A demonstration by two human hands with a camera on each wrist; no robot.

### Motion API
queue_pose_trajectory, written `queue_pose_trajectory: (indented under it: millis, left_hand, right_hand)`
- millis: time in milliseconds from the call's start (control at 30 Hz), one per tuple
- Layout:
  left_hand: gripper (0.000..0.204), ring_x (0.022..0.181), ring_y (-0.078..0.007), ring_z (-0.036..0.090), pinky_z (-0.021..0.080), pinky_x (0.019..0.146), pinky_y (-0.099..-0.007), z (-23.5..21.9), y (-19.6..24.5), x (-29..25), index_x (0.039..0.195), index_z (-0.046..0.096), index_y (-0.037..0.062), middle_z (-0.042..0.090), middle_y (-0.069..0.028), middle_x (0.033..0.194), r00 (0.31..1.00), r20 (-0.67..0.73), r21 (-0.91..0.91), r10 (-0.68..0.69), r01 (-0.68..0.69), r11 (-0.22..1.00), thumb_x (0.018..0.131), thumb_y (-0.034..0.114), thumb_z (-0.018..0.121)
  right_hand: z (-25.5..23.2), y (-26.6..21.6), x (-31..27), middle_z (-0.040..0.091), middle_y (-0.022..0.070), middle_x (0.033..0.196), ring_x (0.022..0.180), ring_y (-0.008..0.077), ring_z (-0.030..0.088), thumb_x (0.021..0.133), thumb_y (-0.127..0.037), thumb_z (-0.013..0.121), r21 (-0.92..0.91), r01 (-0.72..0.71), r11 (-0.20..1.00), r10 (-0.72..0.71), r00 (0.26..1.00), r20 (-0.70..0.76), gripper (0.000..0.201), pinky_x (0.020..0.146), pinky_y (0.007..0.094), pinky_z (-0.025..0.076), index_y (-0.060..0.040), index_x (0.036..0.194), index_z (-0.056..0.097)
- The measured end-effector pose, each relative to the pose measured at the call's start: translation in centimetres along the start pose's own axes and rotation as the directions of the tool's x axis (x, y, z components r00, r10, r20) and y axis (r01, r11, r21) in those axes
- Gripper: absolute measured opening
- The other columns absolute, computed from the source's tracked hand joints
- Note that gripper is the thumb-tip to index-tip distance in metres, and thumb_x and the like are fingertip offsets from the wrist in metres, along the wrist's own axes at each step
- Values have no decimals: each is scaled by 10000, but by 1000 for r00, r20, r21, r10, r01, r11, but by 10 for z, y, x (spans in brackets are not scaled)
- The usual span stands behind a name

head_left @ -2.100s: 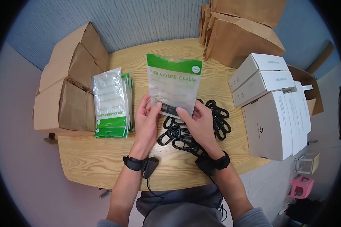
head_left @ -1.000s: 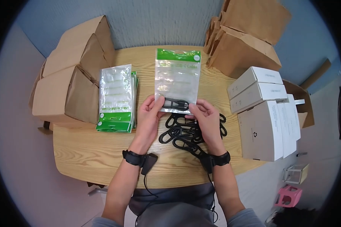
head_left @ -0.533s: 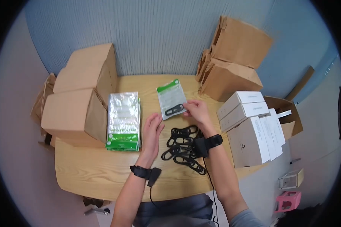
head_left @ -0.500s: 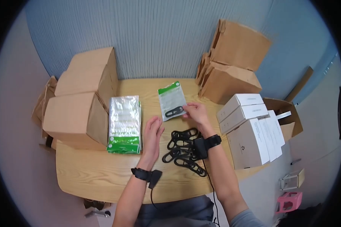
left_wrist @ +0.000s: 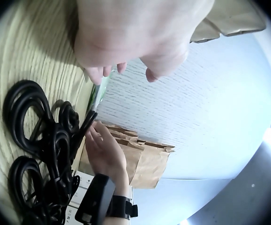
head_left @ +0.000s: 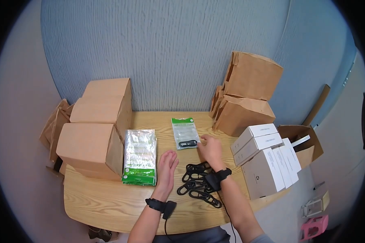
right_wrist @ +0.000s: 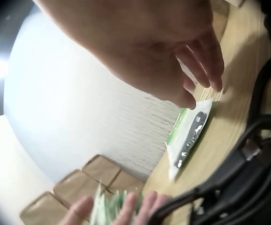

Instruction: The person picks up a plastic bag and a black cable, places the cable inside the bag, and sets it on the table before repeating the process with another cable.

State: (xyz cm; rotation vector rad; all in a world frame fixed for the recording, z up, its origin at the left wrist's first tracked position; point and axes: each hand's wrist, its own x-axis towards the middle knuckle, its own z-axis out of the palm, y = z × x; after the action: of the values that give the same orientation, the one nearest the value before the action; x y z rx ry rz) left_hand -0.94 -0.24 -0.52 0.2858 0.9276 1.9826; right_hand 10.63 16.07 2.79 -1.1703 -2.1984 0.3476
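Observation:
A clear plastic cable bag (head_left: 185,131) with a green header lies flat on the table, a coiled black cable (head_left: 187,143) inside its lower end. Right at that bag's lower right corner is my right hand (head_left: 211,152), its fingers loosely bent with nothing between them in the right wrist view. My left hand (head_left: 166,172) is held over the table with extended fingers, between the stack of cable bags (head_left: 140,152) and a pile of coiled black cables (head_left: 196,184). Those cables lie in front of my right hand, by its wrist.
Brown cardboard boxes (head_left: 89,141) stand at the left, beside the bag stack. Brown paper packaging (head_left: 247,109) is at the back right. White boxes (head_left: 263,174) are stacked at the table's right edge, with an open carton (head_left: 312,150) behind them.
Both hands held up the bag with the cable in it; it was lowered to the table's back middle. My left hand let go first, then the right hand. The head view has tilted up.

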Motion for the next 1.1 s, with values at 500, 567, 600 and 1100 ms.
queue_pose_trajectory:
  millis: [500, 567, 600, 1100]
  left_hand:
    - [498, 1264, -270, 449, 351, 1078, -367, -4, -2, 3, 1323, 395, -28, 458, -198, 1354, 999, 25, -70, -25, 26, 997, 988, 338, 445]
    - [445, 1225, -229, 480, 359, 1061, -362, -4, 0, 2, 1269, 439, 3, 504, -138, 1297, 995, 97, -102, -25, 35, 994, 1013, 362, 372]
    - [453, 1204, -213, 494, 371, 1044, -354, -2, -1, 2, 1261, 452, 15, 523, -121, 1272, 995, 92, -121, 28, -17, 993, 1014, 384, 360]
    - [526, 1315, -310, 375, 316, 1088, -386, -9, -10, -8, 1416, 273, 29, 375, -185, 1424, 958, 201, -151, 205, -176, 973, 1002, 347, 335]
  right_hand:
    - [-3, -71, -20, 679, 200, 929, 818, 312, 663, 806, -194, 675, 340, 165, 926, -233, 957, 171, 297, 744, 370, 521, 32, 998, 671]
    - [-21, -100, -32, 684, 184, 882, 764, 278, 664, 810, -181, 678, 423, 130, 897, -244, 943, 228, 287, 697, 341, 518, 28, 1006, 669]
    - [-27, -112, -39, 682, 175, 870, 749, 271, 658, 805, -178, 685, 493, 139, 859, -303, 914, 270, 275, 690, 334, 516, 19, 996, 669]
    - [-2, -135, -75, 608, 177, 1146, 1167, 356, 500, 726, -194, 730, 442, 629, 639, -766, 571, 295, 326, 1037, 467, 334, -41, 1010, 690]
